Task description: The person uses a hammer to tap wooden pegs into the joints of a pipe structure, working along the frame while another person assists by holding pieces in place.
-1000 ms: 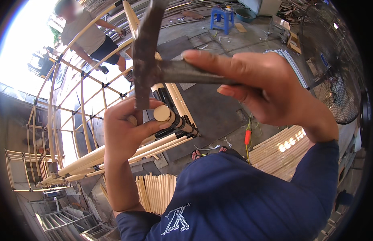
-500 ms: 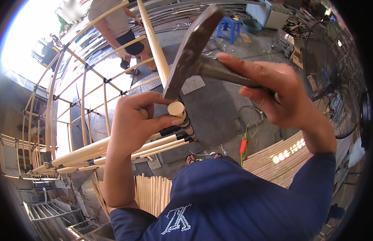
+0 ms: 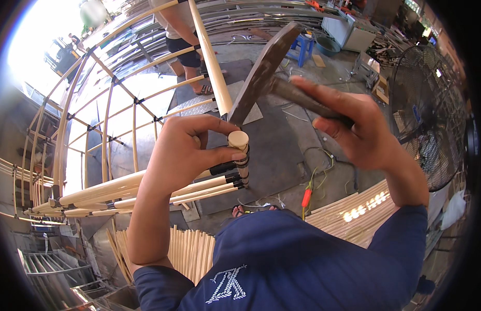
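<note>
My right hand (image 3: 362, 127) grips a hammer (image 3: 263, 70) by its handle, the worn metal head tilted above the post. The head's lower end is close by my left index finger. With thumb and index finger, my left hand (image 3: 178, 150) pinches a pale round plug (image 3: 238, 138) at the top of a dark-banded upright post (image 3: 243, 172). Another small pale piece (image 3: 197, 142) shows behind the left fingers, partly hidden. The post is a corner of a pale pole frame (image 3: 135, 129) with black joints, stretching away to the left.
Another person (image 3: 186, 49) stands beyond the frame. A mesh fan (image 3: 424, 116) is at right. Loose poles (image 3: 349, 212) lie near my right arm and more poles (image 3: 191, 251) below my left. A cable with an orange-red connector (image 3: 306, 196) and a blue stool (image 3: 301, 49) are on the floor.
The view has shifted slightly, so my hands, hammer and plug appear a little farther right. Both grips look the same. The other person has moved right and turned.
</note>
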Motion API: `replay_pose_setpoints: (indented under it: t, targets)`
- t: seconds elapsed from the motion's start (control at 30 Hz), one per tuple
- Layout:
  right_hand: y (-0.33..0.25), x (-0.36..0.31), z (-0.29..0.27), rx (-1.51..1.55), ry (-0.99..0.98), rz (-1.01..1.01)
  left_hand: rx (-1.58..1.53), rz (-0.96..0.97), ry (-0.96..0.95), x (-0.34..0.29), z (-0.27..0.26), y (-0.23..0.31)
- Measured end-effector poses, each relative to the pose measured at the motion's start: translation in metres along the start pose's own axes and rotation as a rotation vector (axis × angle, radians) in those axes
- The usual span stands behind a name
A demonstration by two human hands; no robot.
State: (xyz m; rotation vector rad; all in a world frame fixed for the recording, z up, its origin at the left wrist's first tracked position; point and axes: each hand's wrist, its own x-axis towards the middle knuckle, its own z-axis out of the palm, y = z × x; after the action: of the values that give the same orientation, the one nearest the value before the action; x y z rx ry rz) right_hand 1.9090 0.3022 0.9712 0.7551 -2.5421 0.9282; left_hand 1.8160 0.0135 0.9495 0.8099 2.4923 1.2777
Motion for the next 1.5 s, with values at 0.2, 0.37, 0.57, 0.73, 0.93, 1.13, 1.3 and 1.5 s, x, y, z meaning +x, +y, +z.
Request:
replay_pose_setpoints:
  t: [0.2, 0.37, 0.57, 0.73, 0.93, 1.13, 1.3, 1.5]
  targets:
    - [-0.009, 0.004, -0.008, -0.060, -0.169, 0.099, 0.046, 0.067, 0.002, -0.001, 0.001, -0.002]
    - [-0.005, -0.002, -0.004, 0.069, 0.065, 0.114, 0.016, 0.228, 0.116, -0.011, -0.007, 0.002]
    - [-0.001, -0.003, -0.007, -0.115, 0.083, 0.062, 0.002, 0.110, 0.527, -0.024, -0.020, -0.041]
    - [0.000, -0.003, -0.004, -0.136, 0.056, -0.005, 0.112, 0.076, 0.529, -0.022, -0.011, -0.028]
    - [-0.014, 0.007, -0.004, -0.064, 0.098, 0.144, 0.044, 0.070, 0.563, -0.023, -0.011, -0.036]
    - [-0.008, 0.012, -0.019, -0.248, -0.192, -0.023, 0.030, 0.103, 0.547, -0.024, -0.013, -0.035]
    - [0.001, 0.009, -0.011, -0.206, -0.074, -0.150, -0.022, 0.079, 0.569, -0.021, -0.014, -0.038]
    - [-0.006, 0.014, -0.007, -0.345, -0.089, -0.105, -0.072, 0.120, 0.599, -0.021, -0.014, -0.042]
